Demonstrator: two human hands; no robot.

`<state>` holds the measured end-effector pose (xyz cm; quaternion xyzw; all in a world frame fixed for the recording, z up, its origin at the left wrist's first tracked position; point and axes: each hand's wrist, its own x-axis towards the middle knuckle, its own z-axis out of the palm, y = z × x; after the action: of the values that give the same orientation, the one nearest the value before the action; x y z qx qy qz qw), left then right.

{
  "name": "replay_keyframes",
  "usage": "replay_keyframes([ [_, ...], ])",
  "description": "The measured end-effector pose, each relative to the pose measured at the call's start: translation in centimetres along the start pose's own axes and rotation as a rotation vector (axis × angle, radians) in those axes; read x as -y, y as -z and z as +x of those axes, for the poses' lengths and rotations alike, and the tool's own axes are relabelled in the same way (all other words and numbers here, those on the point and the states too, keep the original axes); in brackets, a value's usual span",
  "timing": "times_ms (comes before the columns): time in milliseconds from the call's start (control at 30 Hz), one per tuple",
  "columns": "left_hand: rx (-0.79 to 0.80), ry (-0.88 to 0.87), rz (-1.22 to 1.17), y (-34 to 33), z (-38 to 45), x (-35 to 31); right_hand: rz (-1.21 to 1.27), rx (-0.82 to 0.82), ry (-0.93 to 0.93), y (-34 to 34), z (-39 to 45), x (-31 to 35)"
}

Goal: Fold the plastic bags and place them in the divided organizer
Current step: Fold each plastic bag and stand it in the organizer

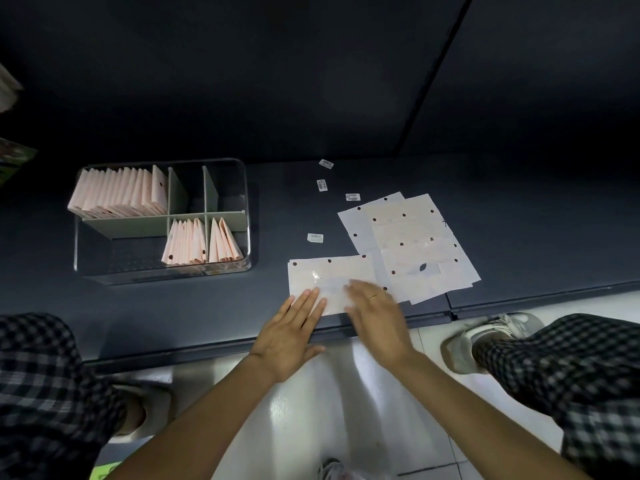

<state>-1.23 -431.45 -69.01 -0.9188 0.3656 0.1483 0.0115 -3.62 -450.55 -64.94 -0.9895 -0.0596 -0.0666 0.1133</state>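
Flattening one plastic bag (332,275) at the shelf's (214,306) front edge, my left hand (289,337) and right hand (377,317) pressing it with straight, loosely spread fingers, so I guess next comes creasing it over, then dropping it in the divided organizer (161,216) near the left end.
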Motion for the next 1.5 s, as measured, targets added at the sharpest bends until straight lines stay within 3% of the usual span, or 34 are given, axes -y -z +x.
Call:
replay_keyframes([
  [100, -0.007, -0.005, -0.011, 0.0, 0.1, 0.0, -0.167, 0.171, 0.198, -1.5, -2.1, 2.0],
  [200, -0.023, -0.011, -0.015, 0.0, 0.0, 0.1, -0.254, 0.327, 0.126, -1.9, -3.9, 1.2],
  [300, -0.033, -0.013, -0.009, -0.1, 0.0, 0.0, -0.233, 0.384, -0.015, -0.6, -4.7, -1.2],
  [433, -0.033, -0.017, -0.029, -0.2, 0.0, 0.2, -0.183, 0.170, -0.059, -0.2, -4.6, -2.6],
  [533, -0.044, -0.008, -0.074, -0.2, 0.2, 0.2, -0.121, -0.055, 0.052, -0.5, -2.7, -2.8],
  [633, -0.081, 0.007, -0.143, -0.1, 0.3, 0.2, -0.053, -0.007, 0.085, -0.5, -1.1, -3.0],
  [833, -0.235, 0.057, -0.327, 0.9, 1.0, 0.5, -0.240, 0.069, 0.267, -0.3, 0.8, -3.3],
  [967, -0.298, 0.108, -0.405, 1.5, 1.2, 1.7, 0.004, 0.179, 0.313, 0.6, 1.6, -3.5],
  [1100, -0.419, 0.162, -0.447, 2.2, 1.0, 2.9, 0.255, 0.437, 0.101, 1.5, 1.5, -3.9],
  [1267, -0.413, 0.352, -0.621, 2.9, 1.2, 3.6, 0.514, 0.523, -0.132, 1.8, 1.3, -5.0],
  [1500, -0.342, 0.518, -0.929, 3.1, 2.4, 4.2, 0.681, 0.251, -0.560, 0.3, 2.2, -5.1],
])
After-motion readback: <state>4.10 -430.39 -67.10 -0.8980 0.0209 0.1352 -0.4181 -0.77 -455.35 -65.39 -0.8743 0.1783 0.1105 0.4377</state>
